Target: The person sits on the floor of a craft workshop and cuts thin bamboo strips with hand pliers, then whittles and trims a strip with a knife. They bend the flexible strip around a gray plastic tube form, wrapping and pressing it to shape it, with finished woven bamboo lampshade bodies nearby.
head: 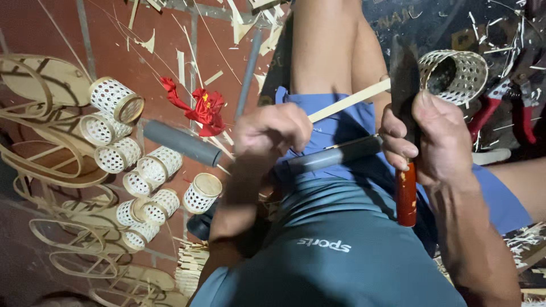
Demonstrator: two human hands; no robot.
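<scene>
My left hand [272, 132] is closed around one end of a thin pale bamboo strip [352, 99] that runs up to the right across my lap. My right hand [424, 133] grips a knife with a red wooden handle [406, 196]; its dark blade [402, 79] points upward and meets the strip's far end. A grey tube [335, 154] lies across my thighs between the two hands. A small woven white cylinder [455, 74] sits just behind the blade.
Several small woven white cylinders [142, 170] lie clustered on the red tile floor at left, beside bent bamboo hoops [40, 113]. A grey pipe [182, 143], red cloth [202, 108], red-handled pliers [500, 108] and bamboo shavings are scattered around.
</scene>
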